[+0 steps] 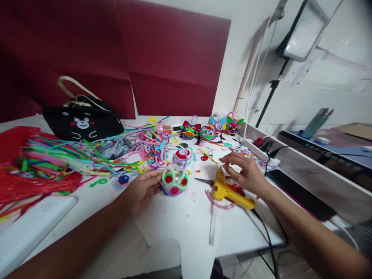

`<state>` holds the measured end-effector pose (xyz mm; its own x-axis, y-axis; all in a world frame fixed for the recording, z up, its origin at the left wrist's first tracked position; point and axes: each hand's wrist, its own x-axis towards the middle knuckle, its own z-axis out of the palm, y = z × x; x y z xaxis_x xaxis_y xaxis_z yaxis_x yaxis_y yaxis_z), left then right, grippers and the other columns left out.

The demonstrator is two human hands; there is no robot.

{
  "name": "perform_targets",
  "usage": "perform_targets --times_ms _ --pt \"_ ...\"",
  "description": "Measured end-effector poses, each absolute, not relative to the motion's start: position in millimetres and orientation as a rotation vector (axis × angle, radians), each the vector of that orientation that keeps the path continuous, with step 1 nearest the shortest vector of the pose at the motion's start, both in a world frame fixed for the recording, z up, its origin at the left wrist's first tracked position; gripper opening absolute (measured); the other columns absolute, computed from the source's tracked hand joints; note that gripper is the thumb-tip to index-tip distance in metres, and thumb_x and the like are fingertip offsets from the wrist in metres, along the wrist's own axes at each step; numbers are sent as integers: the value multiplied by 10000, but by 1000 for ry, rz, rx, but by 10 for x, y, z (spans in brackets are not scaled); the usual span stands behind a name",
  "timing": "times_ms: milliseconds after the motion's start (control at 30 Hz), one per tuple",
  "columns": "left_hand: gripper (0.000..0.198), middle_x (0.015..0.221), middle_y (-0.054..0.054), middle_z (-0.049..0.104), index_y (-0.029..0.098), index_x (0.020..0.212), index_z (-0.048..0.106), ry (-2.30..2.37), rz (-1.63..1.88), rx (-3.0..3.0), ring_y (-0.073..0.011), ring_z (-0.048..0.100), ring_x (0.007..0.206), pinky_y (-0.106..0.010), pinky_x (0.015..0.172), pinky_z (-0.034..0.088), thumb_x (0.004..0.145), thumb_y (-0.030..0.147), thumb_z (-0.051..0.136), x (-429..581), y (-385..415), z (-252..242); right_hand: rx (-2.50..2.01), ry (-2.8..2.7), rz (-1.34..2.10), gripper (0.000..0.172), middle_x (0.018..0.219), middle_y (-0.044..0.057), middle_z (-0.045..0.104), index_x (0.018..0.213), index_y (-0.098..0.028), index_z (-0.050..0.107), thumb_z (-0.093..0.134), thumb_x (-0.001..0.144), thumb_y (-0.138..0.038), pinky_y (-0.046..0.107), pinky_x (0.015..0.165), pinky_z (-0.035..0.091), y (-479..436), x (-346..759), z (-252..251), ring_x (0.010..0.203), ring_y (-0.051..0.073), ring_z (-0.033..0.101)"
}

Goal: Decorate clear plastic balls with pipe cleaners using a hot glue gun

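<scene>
My left hand [143,190] grips a small ball-shaped craft figure [174,181] wrapped in green, white and pink pipe cleaners, resting on the white table [186,221]. My right hand [245,170] hovers palm down over the table just behind a yellow glue gun [228,192], fingers loosely stretched, holding nothing that I can see. A pair of scissors [205,180] lies next to the gun's nozzle. Another half-made clear ball with a red top [182,156] sits behind the held figure.
A heap of coloured pipe cleaners [87,155] spreads over the table's left on a red bag [17,170]. A black bear-face bag [83,122] stands behind. Three finished figures [207,131] line the back. A power strip [263,145], a dark tablet [299,193] and a lamp [305,31] are at right.
</scene>
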<state>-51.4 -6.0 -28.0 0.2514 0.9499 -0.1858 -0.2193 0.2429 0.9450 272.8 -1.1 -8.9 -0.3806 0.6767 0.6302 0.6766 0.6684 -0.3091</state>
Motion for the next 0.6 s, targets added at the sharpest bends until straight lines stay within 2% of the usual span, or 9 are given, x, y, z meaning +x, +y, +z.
perform_targets --times_ms 133,300,600 --pt "202 902 -106 753 134 948 750 886 1090 856 -174 675 750 -262 708 524 758 127 681 -551 -3 -334 -1074 -2129 41 174 920 68 690 981 -179 683 548 872 -169 314 723 523 152 2787 37 809 183 661" --pt "148 849 -92 758 129 858 759 804 1164 814 -147 666 671 -221 630 531 751 72 675 -521 -11 -251 -1099 -2047 110 159 938 62 702 966 -198 683 555 873 -203 290 639 523 253 2854 -48 829 192 666" --pt "197 918 -84 756 144 932 743 815 1219 790 -158 695 773 -225 701 561 804 51 625 -545 24 -260 -1022 -2041 -6 156 945 58 698 973 -194 668 546 882 -160 322 766 535 231 2937 -213 860 187 671"
